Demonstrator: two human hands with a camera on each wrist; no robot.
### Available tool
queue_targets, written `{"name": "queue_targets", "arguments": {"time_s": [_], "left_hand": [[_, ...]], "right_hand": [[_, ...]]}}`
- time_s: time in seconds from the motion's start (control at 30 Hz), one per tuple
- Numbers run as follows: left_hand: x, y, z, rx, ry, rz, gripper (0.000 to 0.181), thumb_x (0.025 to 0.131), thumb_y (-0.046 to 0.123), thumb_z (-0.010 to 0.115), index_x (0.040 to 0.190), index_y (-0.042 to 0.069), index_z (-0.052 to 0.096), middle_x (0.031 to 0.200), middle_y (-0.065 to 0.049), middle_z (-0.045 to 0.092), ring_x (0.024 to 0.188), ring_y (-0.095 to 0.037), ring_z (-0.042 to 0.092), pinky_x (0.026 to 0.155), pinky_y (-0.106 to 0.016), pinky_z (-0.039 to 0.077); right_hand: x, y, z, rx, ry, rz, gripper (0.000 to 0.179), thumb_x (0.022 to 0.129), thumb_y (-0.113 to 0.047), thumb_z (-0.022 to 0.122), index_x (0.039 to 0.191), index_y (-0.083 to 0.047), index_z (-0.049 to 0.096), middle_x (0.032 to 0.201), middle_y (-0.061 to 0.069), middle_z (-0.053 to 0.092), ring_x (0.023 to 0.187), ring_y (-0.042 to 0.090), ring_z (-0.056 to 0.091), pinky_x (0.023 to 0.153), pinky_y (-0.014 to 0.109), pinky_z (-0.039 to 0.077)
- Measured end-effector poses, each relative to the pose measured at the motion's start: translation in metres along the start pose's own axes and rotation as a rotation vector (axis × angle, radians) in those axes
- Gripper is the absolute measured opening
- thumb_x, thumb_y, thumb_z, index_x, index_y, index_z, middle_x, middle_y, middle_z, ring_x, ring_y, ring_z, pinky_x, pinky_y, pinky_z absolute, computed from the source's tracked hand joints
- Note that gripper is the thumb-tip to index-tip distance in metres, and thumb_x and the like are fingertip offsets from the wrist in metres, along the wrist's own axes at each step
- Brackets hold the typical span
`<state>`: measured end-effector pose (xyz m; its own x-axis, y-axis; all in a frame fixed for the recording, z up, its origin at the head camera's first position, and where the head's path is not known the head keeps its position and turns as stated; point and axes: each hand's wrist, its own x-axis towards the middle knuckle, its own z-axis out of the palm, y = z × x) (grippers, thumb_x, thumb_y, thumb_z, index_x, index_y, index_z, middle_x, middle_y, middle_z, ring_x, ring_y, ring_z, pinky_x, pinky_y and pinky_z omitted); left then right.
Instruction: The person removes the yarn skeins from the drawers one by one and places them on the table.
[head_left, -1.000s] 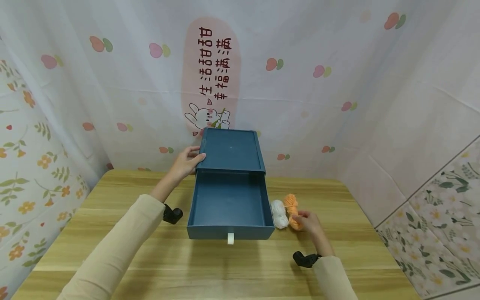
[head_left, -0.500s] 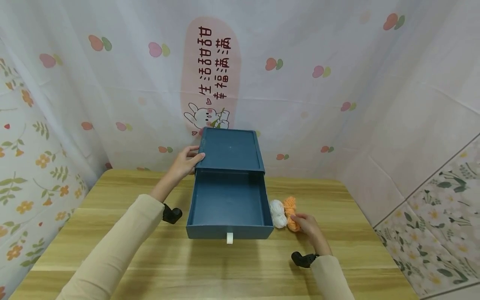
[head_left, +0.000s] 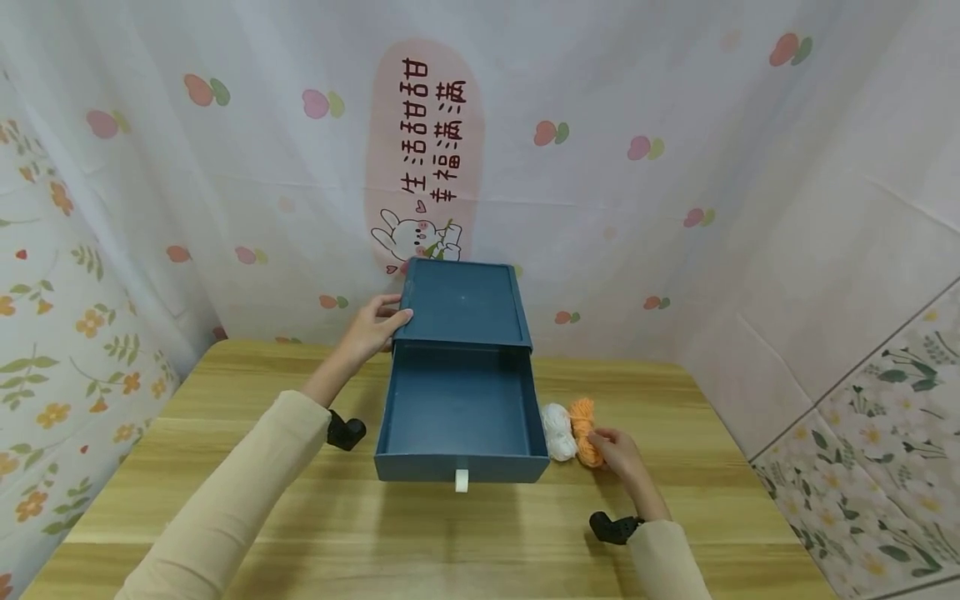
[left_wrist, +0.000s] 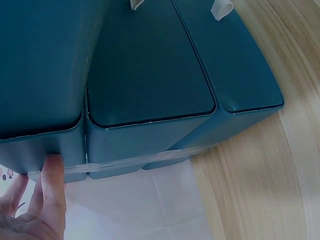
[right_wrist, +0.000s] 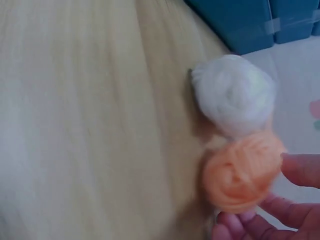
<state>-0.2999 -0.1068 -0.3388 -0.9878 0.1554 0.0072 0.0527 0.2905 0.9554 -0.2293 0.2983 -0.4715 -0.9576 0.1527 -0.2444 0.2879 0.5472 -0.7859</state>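
Note:
A dark blue stacked drawer unit [head_left: 465,302] stands at the back of the table with its top drawer [head_left: 457,400] pulled out. My left hand [head_left: 372,325] rests against the unit's upper left side, its thumb at the top edge; in the left wrist view a straight finger [left_wrist: 53,187] presses on the side wall. To the right of the unit lie a white ball of yarn [head_left: 558,432] and an orange ball of yarn [head_left: 582,432], side by side. My right hand [head_left: 618,454] holds the orange one between thumb and fingers; the right wrist view shows this grip from close up.
A white pull tab [head_left: 461,480] hangs from the open drawer's front. Two lower drawers, one below the other, show closed in the left wrist view. The wooden table [head_left: 480,550] extends toward me, and a patterned curtain [head_left: 600,208] hangs right behind the unit.
My right hand has shifted the orange yarn slightly toward me, so that it lies more evenly alongside the white ball. The left hand and the drawer unit have kept their places.

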Motion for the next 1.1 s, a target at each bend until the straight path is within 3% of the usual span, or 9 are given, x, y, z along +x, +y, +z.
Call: {"name": "queue_targets", "arguments": {"time_s": [0.17, 0.27, 0.47, 0.6, 0.67, 0.77, 0.87, 0.97, 1.1], "left_hand": [[0.0, -0.001, 0.001, -0.001, 0.006, 0.004, 0.059, 0.093, 0.034, 0.048, 0.142, 0.009, 0.027, 0.134, -0.023, 0.037, 0.113, -0.038, 0.05, 0.088, -0.047, 0.049], [0.0, 0.0, 0.001, 0.002, 0.004, 0.009, 0.059, 0.093, 0.033, 0.048, 0.142, 0.01, 0.027, 0.134, -0.023, 0.037, 0.113, -0.037, 0.05, 0.088, -0.046, 0.049], [-0.001, 0.0, 0.001, 0.031, 0.009, 0.009, 0.059, 0.093, 0.034, 0.047, 0.143, 0.009, 0.026, 0.135, -0.023, 0.038, 0.117, -0.037, 0.048, 0.089, -0.047, 0.048], [-0.002, 0.0, 0.001, 0.02, 0.01, 0.005, 0.059, 0.093, 0.034, 0.048, 0.143, 0.009, 0.026, 0.135, -0.023, 0.037, 0.116, -0.036, 0.048, 0.089, -0.046, 0.048], [-0.002, 0.0, 0.001, 0.021, 0.01, 0.006, 0.059, 0.093, 0.034, 0.048, 0.143, 0.009, 0.026, 0.134, -0.023, 0.037, 0.115, -0.036, 0.049, 0.088, -0.045, 0.049], [-0.001, -0.001, 0.002, 0.024, 0.012, 0.009, 0.059, 0.093, 0.034, 0.048, 0.142, 0.009, 0.027, 0.134, -0.023, 0.038, 0.114, -0.036, 0.049, 0.088, -0.045, 0.049], [-0.001, -0.002, 0.002, 0.03, 0.012, 0.012, 0.059, 0.093, 0.034, 0.048, 0.142, 0.009, 0.026, 0.134, -0.023, 0.038, 0.116, -0.036, 0.048, 0.088, -0.046, 0.048], [-0.002, -0.002, 0.002, 0.033, 0.008, 0.015, 0.059, 0.093, 0.034, 0.047, 0.143, 0.009, 0.026, 0.135, -0.024, 0.037, 0.118, -0.037, 0.047, 0.089, -0.047, 0.047], [-0.003, 0.0, 0.002, 0.026, 0.005, 0.015, 0.06, 0.094, 0.033, 0.047, 0.143, 0.009, 0.025, 0.136, -0.024, 0.037, 0.118, -0.037, 0.046, 0.09, -0.048, 0.047]], "right_hand": [[-0.02, -0.021, -0.015, -0.162, 0.118, -0.157, 0.042, 0.096, -0.023, 0.041, 0.125, 0.008, 0.046, 0.119, 0.031, 0.05, 0.106, 0.04, 0.051, 0.084, 0.046, 0.045], [-0.035, -0.041, -0.024, -0.178, 0.196, -0.245, 0.04, 0.097, -0.027, 0.041, 0.123, 0.002, 0.05, 0.118, 0.025, 0.053, 0.106, 0.037, 0.051, 0.082, 0.043, 0.046], [-0.079, -0.087, -0.029, 0.047, 0.281, -0.476, 0.033, 0.096, -0.028, 0.044, 0.109, -0.002, 0.058, 0.097, 0.013, 0.063, 0.085, 0.016, 0.06, 0.071, 0.019, 0.049], [-0.118, -0.115, -0.026, 0.192, 0.217, -0.741, 0.018, 0.094, -0.01, 0.046, 0.096, 0.002, 0.059, 0.079, 0.007, 0.062, 0.067, 0.01, 0.059, 0.061, 0.021, 0.05], [-0.136, -0.125, -0.023, 0.213, 0.114, -0.839, 0.014, 0.093, -0.001, 0.045, 0.094, 0.002, 0.059, 0.076, 0.005, 0.06, 0.064, 0.013, 0.057, 0.058, 0.024, 0.05], [-0.158, -0.134, -0.012, 0.198, -0.071, -0.917, 0.016, 0.091, 0.005, 0.044, 0.094, -0.001, 0.059, 0.075, 0.006, 0.061, 0.063, 0.014, 0.057, 0.055, 0.025, 0.05], [-0.172, -0.136, 0.003, 0.148, -0.251, -0.88, 0.018, 0.093, 0.0, 0.044, 0.097, -0.006, 0.06, 0.076, 0.007, 0.063, 0.063, 0.01, 0.059, 0.054, 0.026, 0.051], [-0.178, -0.134, 0.019, 0.085, -0.388, -0.766, 0.018, 0.096, -0.014, 0.044, 0.101, -0.011, 0.061, 0.077, 0.007, 0.064, 0.064, 0.006, 0.059, 0.054, 0.026, 0.052], [-0.177, -0.132, 0.043, -0.006, -0.44, -0.596, 0.025, 0.095, -0.033, 0.043, 0.1, -0.017, 0.062, 0.077, 0.003, 0.063, 0.063, 0.003, 0.057, 0.055, 0.024, 0.051]]}}
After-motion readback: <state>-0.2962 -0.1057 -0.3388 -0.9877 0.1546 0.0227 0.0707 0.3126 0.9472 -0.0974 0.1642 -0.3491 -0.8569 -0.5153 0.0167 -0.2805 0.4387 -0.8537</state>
